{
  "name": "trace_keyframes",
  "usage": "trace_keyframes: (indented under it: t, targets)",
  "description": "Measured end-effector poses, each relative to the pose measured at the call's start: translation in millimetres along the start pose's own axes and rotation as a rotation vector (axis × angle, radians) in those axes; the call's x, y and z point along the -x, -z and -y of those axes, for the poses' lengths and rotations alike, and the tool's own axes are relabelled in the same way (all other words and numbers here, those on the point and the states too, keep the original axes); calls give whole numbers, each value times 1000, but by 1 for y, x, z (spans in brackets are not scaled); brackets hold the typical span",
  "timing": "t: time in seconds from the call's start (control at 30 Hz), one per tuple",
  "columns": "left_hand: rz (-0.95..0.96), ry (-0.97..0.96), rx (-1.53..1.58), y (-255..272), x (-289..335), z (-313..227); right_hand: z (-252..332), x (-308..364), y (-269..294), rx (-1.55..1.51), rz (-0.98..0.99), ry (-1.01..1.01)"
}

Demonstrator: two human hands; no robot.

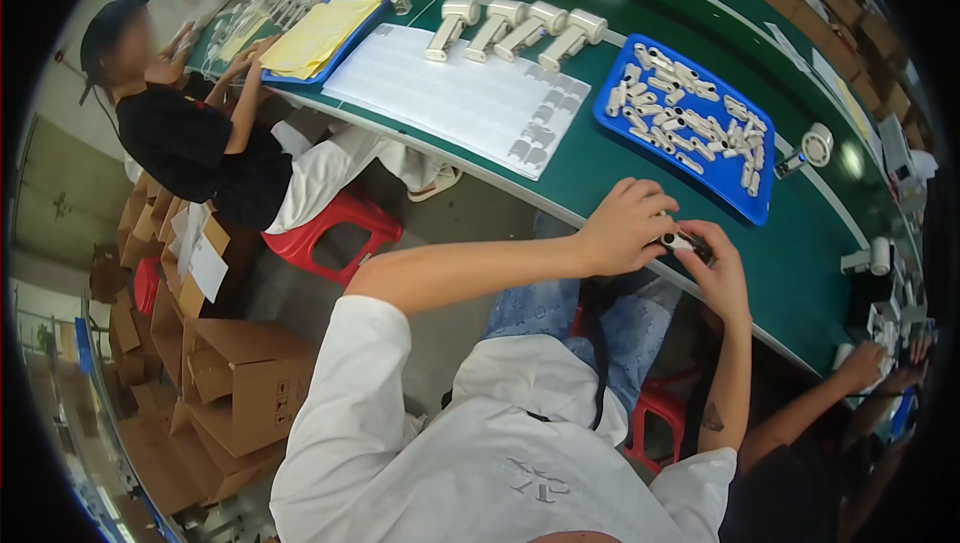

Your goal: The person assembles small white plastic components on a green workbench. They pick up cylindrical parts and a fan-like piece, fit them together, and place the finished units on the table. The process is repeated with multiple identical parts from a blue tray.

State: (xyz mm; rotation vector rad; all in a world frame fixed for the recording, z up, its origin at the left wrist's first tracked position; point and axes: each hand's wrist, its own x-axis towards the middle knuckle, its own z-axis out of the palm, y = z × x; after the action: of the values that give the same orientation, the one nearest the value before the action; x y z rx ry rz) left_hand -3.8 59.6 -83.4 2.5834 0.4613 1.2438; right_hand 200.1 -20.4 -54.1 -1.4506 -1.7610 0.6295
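Over the front edge of the green table, my left hand (628,228) and my right hand (722,273) meet around a small white part with dark areas (683,241). Fingers of both hands are closed on it and cover much of it, so its exact kind does not show. Just beyond my hands is a blue tray (612,103) with many small white, elongated pieces (690,118) lying loose in it. A white device with a round head and a handle (817,146) stands beside the tray's right end.
A white sheet with grey stickers (430,93) lies to the left, with several white handheld devices (545,28) behind it. Yellow sheets (325,35) fill another tray near a seated person (200,138). Another person's hand (862,365) works at right. Cardboard boxes (245,383) and red stools (335,233) stand below.
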Motion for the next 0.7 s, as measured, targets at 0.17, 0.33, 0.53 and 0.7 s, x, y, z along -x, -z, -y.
trace_keyframes:
  t: [0.17, 0.33, 0.53, 0.7]
  targets:
    - [292, 241, -46, 4, -17, -19, 2, 11, -5, 170, 82, 75]
    - [296, 271, -56, -2, -6, -28, -15, 34, -20, 309, -14, 221]
    - [298, 381, -68, -7, -6, -28, -19, 29, -22, 190, -19, 189]
    - [323, 465, -33, -5, -10, -27, -19, 30, -27, -48, -53, -32]
